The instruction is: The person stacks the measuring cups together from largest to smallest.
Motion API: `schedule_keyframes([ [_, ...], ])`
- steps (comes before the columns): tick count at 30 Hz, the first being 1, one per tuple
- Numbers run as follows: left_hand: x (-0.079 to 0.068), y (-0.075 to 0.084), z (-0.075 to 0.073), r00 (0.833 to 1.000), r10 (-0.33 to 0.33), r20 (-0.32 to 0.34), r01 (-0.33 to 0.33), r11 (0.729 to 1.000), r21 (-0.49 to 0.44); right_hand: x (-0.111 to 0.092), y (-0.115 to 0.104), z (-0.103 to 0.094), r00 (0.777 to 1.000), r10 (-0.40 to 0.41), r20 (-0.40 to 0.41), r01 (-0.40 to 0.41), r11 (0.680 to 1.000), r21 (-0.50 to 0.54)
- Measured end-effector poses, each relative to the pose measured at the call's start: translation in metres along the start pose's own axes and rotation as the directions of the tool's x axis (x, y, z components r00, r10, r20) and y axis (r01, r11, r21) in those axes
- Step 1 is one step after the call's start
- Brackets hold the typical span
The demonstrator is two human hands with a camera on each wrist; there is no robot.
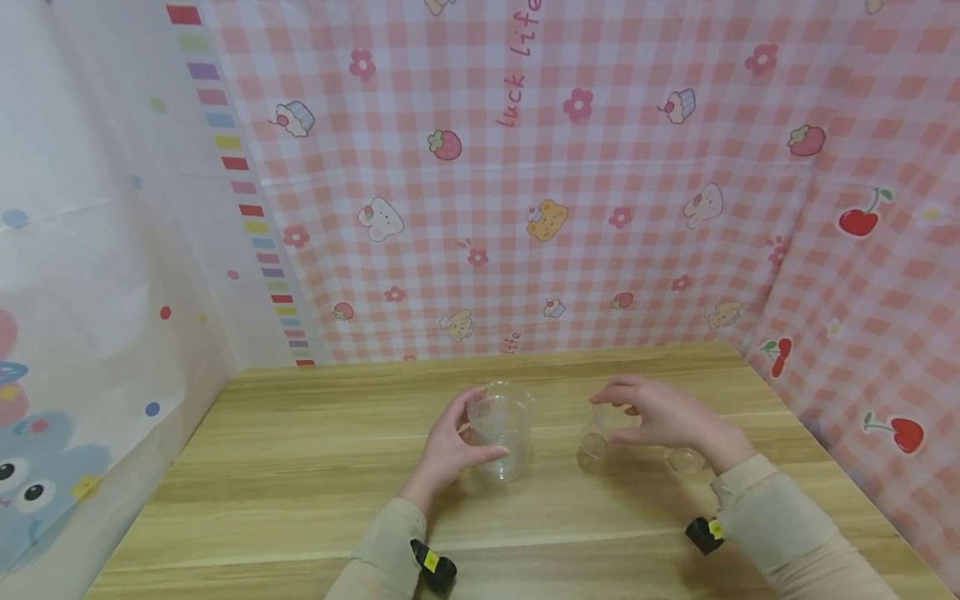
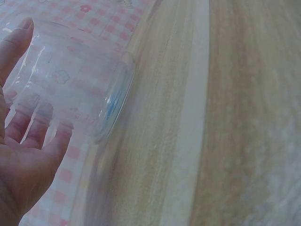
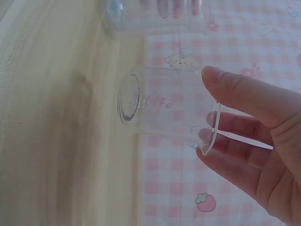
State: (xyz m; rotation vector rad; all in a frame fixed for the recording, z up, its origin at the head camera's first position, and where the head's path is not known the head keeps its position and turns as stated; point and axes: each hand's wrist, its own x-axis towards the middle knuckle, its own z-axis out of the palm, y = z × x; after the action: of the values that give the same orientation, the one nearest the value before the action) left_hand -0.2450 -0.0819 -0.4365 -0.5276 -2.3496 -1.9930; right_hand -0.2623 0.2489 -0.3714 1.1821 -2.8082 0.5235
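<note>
My left hand holds a large clear beaker from its left side, thumb in front and fingers behind. In the left wrist view, the fingers show through the see-through wall of the large beaker. To the right, my right hand pinches a smaller clear beaker near its rim. The right wrist view shows the thumb on one side of the small beaker and fingers on the other, its base close over the wooden top. Another small clear vessel stands by the right wrist, partly hidden.
The wooden table runs back to a pink checked cloth hung behind it. White printed cloth hangs on the left, and more checked cloth on the right. Each wrist wears a strapped black camera.
</note>
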Motion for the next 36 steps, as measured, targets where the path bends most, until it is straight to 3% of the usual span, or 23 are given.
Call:
schedule_keyframes([
  [16, 0.001, -0.001, 0.0, 1.0, -0.001, 0.001, 0.001, 1.0, -0.004, 0.007, -0.019, -0.028, 0.999, -0.046, 0.018, 0.046, 0.999, -0.01],
  [36, 0.0, 0.0, 0.0, 1.0, -0.005, -0.006, 0.005, 1.0, 0.003, 0.027, -0.039, -0.046, 0.992, -0.118, -0.053, 0.116, 0.993, -0.035],
])
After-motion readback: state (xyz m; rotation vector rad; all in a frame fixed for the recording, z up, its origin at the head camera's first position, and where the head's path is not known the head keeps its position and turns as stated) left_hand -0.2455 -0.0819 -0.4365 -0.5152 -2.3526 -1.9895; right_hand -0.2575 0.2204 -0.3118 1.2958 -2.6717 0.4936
